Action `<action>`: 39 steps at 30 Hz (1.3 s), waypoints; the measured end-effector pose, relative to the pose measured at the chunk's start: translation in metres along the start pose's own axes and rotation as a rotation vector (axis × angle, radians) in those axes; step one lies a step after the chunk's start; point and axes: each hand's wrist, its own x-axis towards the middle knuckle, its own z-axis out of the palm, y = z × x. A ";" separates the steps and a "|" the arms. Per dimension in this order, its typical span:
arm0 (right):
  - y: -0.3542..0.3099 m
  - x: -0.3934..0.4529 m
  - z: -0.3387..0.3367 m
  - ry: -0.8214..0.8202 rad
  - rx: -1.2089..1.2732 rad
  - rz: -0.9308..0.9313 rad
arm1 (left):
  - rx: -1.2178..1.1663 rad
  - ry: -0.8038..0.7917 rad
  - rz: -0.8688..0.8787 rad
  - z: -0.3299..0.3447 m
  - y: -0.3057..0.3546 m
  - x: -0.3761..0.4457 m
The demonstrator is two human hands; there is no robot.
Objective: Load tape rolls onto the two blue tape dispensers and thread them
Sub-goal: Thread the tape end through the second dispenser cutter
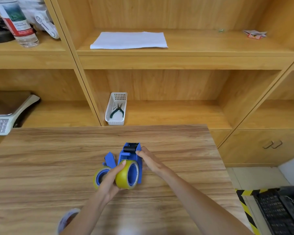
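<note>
Apparently left hand (109, 179) cups tape roll (126, 175) on dispenser (130, 155).

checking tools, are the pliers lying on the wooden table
No, the dark-handled pliers lie inside the white perforated plastic basket on the shelf behind the table.

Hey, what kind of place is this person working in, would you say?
Probably a packing or stockroom area in a small shop or workshop. Clues: a weighing scale with a keypad on the shelf, two blue tape dispensers being loaded on a wooden table, and black-and-yellow hazard tape on the floor.
</note>
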 end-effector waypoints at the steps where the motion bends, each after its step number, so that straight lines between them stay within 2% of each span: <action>1: 0.000 0.000 0.000 0.000 -0.011 -0.009 | -0.002 -0.004 -0.006 -0.001 0.001 0.000; 6: -0.004 -0.002 0.002 0.000 -0.136 -0.099 | 0.001 -0.003 0.004 0.008 0.006 -0.005; 11: -0.018 -0.005 -0.003 0.143 -0.447 -0.456 | -0.010 0.015 0.040 0.013 0.009 -0.005; 13: -0.023 -0.004 -0.007 0.130 -0.602 -0.541 | -0.004 0.017 0.040 0.009 0.008 -0.003; 20: -0.037 -0.008 -0.007 0.149 -0.811 -0.465 | 0.029 0.008 0.041 0.011 0.007 -0.003; 23: -0.043 -0.007 -0.007 0.153 -0.892 -0.402 | 0.077 0.052 0.042 0.009 0.009 -0.003; 27: -0.043 -0.003 -0.007 0.145 -1.036 -0.448 | 0.106 0.065 0.055 0.011 0.008 -0.003; 32: -0.037 0.004 -0.008 0.186 -0.895 -0.456 | 0.054 0.077 0.035 0.012 0.008 0.002; 39: -0.037 0.007 -0.006 0.179 -0.843 -0.455 | -0.052 -0.070 -0.022 0.016 0.011 0.002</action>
